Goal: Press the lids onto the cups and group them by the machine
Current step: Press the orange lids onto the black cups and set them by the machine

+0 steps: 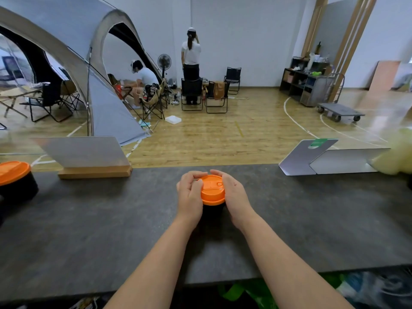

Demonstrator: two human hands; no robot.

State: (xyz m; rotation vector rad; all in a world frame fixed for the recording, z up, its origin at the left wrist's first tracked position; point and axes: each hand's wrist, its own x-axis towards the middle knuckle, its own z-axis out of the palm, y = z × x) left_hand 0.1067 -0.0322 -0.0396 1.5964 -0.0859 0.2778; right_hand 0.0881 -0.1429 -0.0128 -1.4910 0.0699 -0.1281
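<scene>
A dark grey worktop (89, 230) runs the full width of the view, its near edge cutting across the forearms and its far edge giving onto a wooden floor. Toward the middle, nearer the far edge than the near one, stands a black cup (213, 210) with an orange lid (212, 190) sitting on its mouth. The left hand (189, 195) wraps the lid's left side, fingers curled over the rim and thumb on top; the right hand (234, 195) cups the right side, its fingers bent round the far rim. Wide bare stretches of worktop lie open on both sides of the cup and in front of it. At the far left edge a second black cup (17, 190) wears its own orange lid (13, 172); what either cup holds cannot be seen. Along the far edge stand a tilted panel in a wooden base (93, 172) to the left and folded metal sign stands (330, 159) to the right, both well apart from the hands.
</scene>
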